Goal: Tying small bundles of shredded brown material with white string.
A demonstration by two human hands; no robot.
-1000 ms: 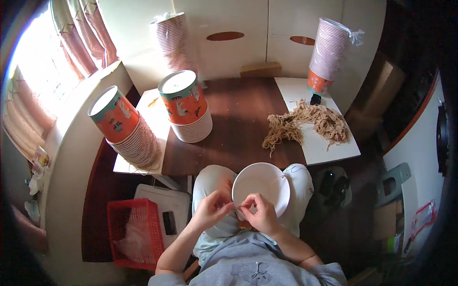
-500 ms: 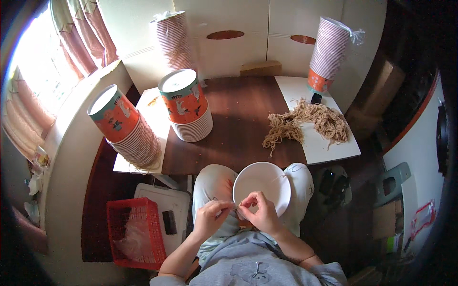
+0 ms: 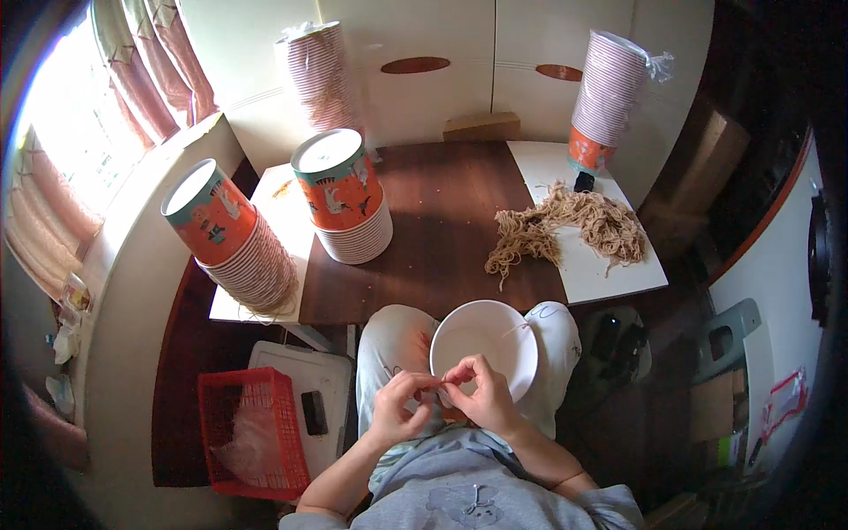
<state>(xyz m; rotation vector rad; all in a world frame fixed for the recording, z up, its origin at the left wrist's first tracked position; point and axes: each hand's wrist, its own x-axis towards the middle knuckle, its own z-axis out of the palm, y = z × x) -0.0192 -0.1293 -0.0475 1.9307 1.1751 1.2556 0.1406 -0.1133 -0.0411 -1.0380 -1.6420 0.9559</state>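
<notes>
The round, smooth white bucket [image 3: 477, 331] sits between 2 pale-trousered thighs [image 3: 386, 334], probably braced to free both hands; 1 thin beige strand [image 3: 515, 330] shows inside. Near its rim, the right hand [image 3: 481, 395] has its grip together, contents indiscernible; the left hand's [image 3: 402, 406] I cannot tell. Beyond, tangled beige string [image 3: 609, 228] covers part of the brown-and-white counter [image 3: 442, 230].

Bright window [image 3: 75, 97] with pink curtains [image 3: 159, 62] at left, pale panels [image 3: 424, 97] behind a brown-and-white table [image 3: 442, 221].
</notes>
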